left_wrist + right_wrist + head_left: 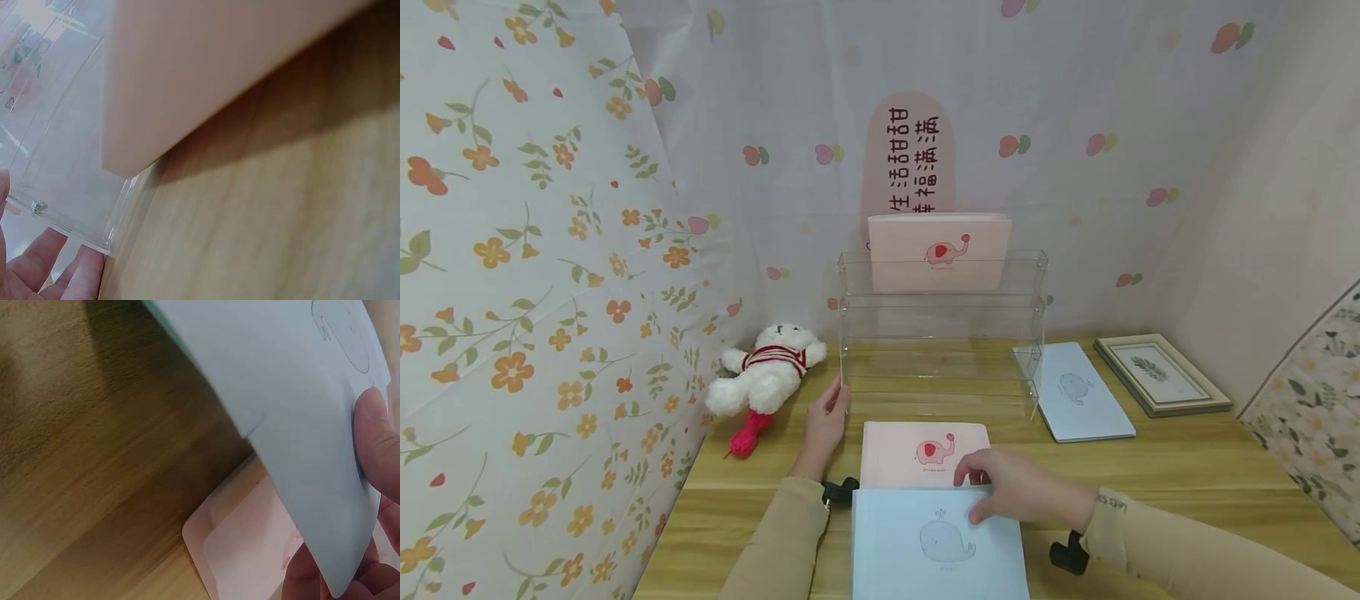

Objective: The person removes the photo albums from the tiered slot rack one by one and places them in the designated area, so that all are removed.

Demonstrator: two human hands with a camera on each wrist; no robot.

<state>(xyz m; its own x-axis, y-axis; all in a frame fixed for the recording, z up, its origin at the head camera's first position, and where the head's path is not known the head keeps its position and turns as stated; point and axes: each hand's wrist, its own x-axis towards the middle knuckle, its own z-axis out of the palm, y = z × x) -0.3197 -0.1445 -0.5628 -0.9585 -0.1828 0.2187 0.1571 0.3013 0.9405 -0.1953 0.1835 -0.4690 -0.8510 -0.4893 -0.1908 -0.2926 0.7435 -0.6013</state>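
Note:
My right hand (1018, 492) pinches the top right corner of a light-blue notebook (936, 558) with a whale drawing. In the right wrist view, that cover (281, 419) bends between thumb and fingers. Partly under it lies a pink elephant notebook (887, 454) on the table. At the left side of a clear tiered display rack (940, 360), my left hand (823, 429) grips the side panel. The left wrist view shows its fingers (37, 262) outside that panel, with the thumb only partly visible. Pink elephant notebooks (898, 242) stand on the rack's top tier.
A white plush toy (767, 375) with a red-striped top lies left of the rack, red yarn (748, 433) beside it. Right of the rack lie another blue whale notebook (1086, 400) and a picture frame (1161, 375). Patterned cloth walls (760, 108) enclose the wooden table (730, 517).

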